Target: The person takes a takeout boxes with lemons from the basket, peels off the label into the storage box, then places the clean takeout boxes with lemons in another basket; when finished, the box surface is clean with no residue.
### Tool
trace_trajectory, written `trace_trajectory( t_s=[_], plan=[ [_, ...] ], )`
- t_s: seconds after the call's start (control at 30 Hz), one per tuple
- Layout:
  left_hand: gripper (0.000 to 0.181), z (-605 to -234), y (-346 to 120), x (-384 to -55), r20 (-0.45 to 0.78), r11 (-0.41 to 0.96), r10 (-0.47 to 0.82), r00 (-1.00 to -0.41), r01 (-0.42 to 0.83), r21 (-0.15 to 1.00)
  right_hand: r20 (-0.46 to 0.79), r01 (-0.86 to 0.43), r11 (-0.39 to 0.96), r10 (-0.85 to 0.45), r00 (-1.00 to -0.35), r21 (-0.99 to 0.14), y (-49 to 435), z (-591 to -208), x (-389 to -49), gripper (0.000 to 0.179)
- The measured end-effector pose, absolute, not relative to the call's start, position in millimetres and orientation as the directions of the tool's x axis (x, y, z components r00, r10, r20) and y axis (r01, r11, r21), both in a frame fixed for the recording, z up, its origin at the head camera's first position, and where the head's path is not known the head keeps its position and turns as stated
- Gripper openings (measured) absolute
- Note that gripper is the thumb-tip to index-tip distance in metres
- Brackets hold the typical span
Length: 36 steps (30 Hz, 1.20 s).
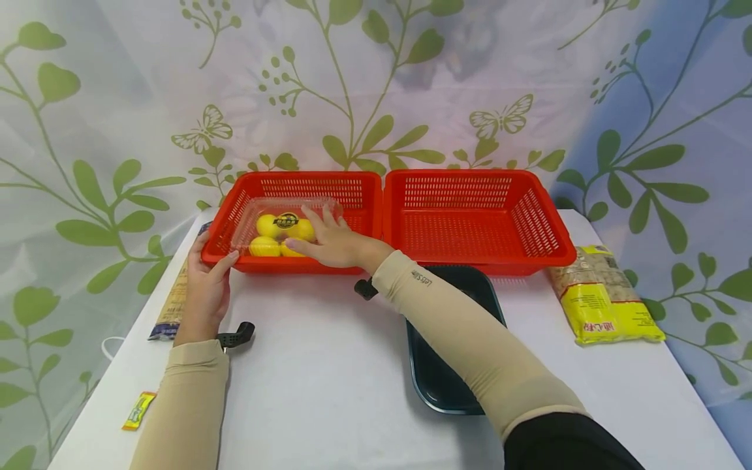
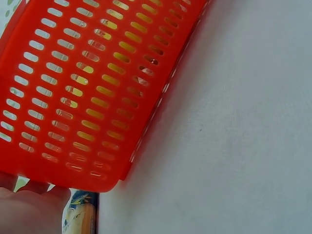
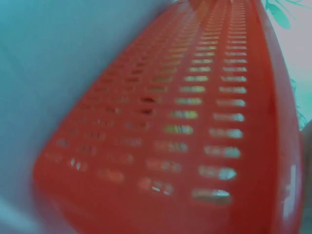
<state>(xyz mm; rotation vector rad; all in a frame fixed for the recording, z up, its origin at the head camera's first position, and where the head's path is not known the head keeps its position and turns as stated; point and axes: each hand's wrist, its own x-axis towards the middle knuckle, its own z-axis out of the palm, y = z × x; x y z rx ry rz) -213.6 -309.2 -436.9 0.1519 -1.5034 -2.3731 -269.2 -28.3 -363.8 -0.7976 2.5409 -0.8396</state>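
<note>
My left grip (image 1: 207, 294) holds the left red basket (image 1: 294, 264) by its corner. My right grip (image 1: 337, 244) is loose, fingers spread, over the clear box of yellow things (image 1: 286, 222) inside it.

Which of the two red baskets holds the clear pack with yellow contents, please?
The left basket, whose near outer corner the left hand grips; the pack lies inside, partly under the right hand. The right basket contains no pack.

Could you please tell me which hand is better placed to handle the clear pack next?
Probably the right hand, spread over the clear pack, while the left hand grips the left red basket at its corner.
</note>
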Motion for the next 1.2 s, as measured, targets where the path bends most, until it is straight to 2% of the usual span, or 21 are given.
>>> trace_trajectory(
  t_s=[0.33,0.57,0.7,0.9,1.2],
  plan=[
    [0.075,-440,-310,-215,0.082,-0.396,-0.338,-0.938,0.221,0.891,-0.152,-0.272,0.666,-0.505,-0.849,-0.695,-39,-374,-281,0.106],
    [0.075,-442,-311,-216,0.092,-0.397,-0.333,-0.938,0.228,0.889,-0.191,-0.218,0.671,-0.481,-0.856,-0.709,-37,-382,-289,0.108],
    [0.075,-443,-311,-216,0.105,-0.397,-0.329,-0.938,0.238,0.886,-0.219,-0.137,0.631,-0.452,-0.865,-0.763,-35,-384,-293,0.105],
    [0.074,-444,-311,-217,0.122,-0.413,-0.325,-0.938,0.256,0.874,-0.247,0.005,0.503,-0.415,-0.875,-0.864,-31,-386,-297,0.095],
    [0.075,-445,-311,-217,0.140,-0.418,-0.315,-0.939,0.269,0.868,-0.248,0.065,0.409,-0.412,-0.877,-0.910,-27,-387,-298,0.093]
  ],
)
